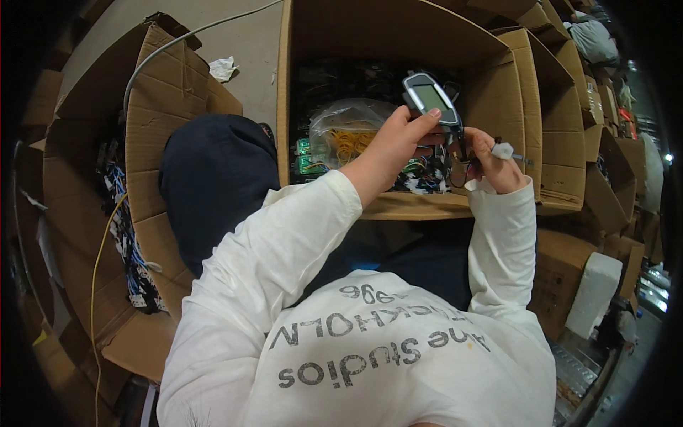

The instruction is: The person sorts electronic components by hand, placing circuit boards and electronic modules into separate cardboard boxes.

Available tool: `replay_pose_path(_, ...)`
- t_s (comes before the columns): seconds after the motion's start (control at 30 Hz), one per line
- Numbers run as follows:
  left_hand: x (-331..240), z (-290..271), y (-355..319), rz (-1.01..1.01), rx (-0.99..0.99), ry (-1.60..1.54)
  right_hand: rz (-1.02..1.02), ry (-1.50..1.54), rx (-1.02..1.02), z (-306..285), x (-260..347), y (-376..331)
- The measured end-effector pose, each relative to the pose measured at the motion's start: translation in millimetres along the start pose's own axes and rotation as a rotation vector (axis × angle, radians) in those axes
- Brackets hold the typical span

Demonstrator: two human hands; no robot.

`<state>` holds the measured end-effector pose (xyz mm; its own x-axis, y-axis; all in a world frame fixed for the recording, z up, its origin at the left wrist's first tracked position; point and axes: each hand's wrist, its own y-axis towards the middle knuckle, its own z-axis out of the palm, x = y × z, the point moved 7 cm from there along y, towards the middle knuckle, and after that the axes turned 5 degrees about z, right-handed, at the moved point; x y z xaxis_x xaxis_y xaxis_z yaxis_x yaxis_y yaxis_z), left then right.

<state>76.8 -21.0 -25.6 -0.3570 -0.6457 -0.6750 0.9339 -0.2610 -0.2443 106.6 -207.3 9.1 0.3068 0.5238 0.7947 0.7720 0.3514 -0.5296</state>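
Observation:
Above the open cardboard box point(413, 208), my left hand point(390, 147) grips a small display unit point(428, 97) with a silver-grey rounded frame and a greenish-grey screen. The thumb presses on its lower edge. Close on the right, my right hand point(500, 169) has its fingers closed around the display unit's dark cable; a white connector point(503, 151) sticks out by the fingers. Inside the box lie a clear plastic bag point(341, 117) with yellow bands or wires, green circuit boards point(308, 158) and a heap of dark parts, partly hidden by my hands.
At the left stands another cardboard box point(160, 206) holding tangled cables and dark parts point(131, 242). A yellow cable point(96, 285) hangs over it, and a grey cable point(192, 32) arches above. More cartons point(558, 135) and a white foam block point(593, 295) crowd the right side.

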Motion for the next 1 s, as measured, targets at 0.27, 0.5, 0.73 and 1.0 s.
replay_pose_path(0.27,-10,-22,6,0.171,-0.284,-0.045,0.040,-0.078,-0.011,-8,-7,7)
replay_pose_path(0.5,-53,-32,8,0.334,-0.428,0.077,0.099,0.038,-0.184,-34,-21,14)
replay_pose_path(0.73,38,-35,13,-0.060,-0.234,0.371,-0.384,-0.369,-0.243,31,53,-20)
replay_pose_path(1.0,31,1,-9,-0.108,-0.048,0.018,-0.726,-0.630,-0.234,96,87,-53)
